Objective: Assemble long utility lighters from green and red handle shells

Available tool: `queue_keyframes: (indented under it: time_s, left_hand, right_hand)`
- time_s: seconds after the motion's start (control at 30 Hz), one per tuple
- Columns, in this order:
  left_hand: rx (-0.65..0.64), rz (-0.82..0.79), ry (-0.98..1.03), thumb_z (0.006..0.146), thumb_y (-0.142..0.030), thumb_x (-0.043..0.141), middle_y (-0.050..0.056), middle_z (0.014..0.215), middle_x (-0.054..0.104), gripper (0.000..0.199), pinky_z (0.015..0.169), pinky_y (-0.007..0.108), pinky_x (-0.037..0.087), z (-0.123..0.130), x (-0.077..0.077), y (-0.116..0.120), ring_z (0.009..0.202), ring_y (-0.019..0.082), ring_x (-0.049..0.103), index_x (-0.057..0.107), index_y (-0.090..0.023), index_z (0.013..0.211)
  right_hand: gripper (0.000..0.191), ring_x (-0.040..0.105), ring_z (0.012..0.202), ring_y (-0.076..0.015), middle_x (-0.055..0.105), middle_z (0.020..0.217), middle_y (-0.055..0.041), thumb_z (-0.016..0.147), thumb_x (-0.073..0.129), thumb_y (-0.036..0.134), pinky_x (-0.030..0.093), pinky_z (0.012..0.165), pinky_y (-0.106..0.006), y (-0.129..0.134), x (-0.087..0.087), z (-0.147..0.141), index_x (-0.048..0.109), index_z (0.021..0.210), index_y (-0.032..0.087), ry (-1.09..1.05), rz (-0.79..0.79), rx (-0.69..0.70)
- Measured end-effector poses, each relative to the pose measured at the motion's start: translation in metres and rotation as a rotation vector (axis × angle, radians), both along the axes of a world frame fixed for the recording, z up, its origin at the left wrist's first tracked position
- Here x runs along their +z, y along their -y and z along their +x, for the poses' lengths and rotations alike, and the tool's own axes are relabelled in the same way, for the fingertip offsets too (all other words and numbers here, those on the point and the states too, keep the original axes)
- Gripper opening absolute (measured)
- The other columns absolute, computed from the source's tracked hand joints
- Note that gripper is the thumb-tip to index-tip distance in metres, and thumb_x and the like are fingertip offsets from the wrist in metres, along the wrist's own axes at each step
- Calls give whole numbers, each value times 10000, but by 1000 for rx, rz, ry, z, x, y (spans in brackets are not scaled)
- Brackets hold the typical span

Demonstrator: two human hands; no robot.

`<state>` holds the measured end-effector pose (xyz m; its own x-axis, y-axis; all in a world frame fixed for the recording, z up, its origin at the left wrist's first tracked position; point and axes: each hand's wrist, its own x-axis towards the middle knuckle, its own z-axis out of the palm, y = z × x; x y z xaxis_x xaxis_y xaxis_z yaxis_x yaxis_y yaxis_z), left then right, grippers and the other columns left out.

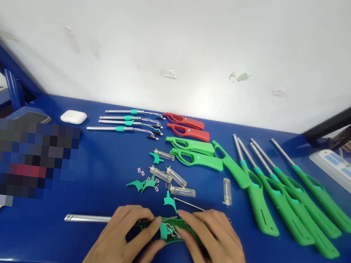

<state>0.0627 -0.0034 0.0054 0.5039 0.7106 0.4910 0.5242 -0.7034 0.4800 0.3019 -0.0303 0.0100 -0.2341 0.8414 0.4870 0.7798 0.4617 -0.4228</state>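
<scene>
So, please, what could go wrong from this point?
The white wires lie loose in the open green casing between both hands, so they might get pinched or pulled. The teal trigger piece and thin rod lie just beyond the right hand, which could knock them away. The tiny pink pieces lie scattered and might get lost.

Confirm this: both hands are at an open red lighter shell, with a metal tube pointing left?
Not red: the head view shows the left hand and right hand at an open green lighter shell. The metal tube does point left.
</scene>
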Motion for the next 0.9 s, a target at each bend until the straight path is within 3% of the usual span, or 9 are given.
queue_keyframes:
  time_s: [0.13,0.27,0.43,0.9]
  left_hand:
    - [1,18,-10,1065,-86,623,93,1186,609,307,932,329,609,0,-1,-1,1088,202,614,656,-147,1363]
    - [-13,25,2,1066,-100,630,93,1190,618,300,933,323,610,0,-1,-4,1095,201,621,653,-150,1360]
    - [1,7,-8,1100,-148,588,91,1172,636,244,929,322,626,-1,-1,-2,1082,198,644,666,-163,1331]
    - [56,39,-60,1127,-225,555,91,1169,687,298,920,341,631,-1,0,-1,1072,215,689,624,-199,1415]
  right_hand:
    - [151,676,832,-180,750,1009,-7,1104,614,231,491,805,-355,-7,3,-6,737,1184,266,28,29,-17]
    - [195,661,806,-168,748,953,6,1130,554,211,463,773,-340,-14,5,-13,724,1037,232,5,42,6]
    - [183,675,870,-182,762,1008,-6,1134,573,308,463,855,-348,-16,4,-13,734,1100,228,22,51,-20]
    - [191,659,767,-162,749,898,0,1138,558,255,468,721,-309,-25,16,-21,659,978,228,-90,27,8]
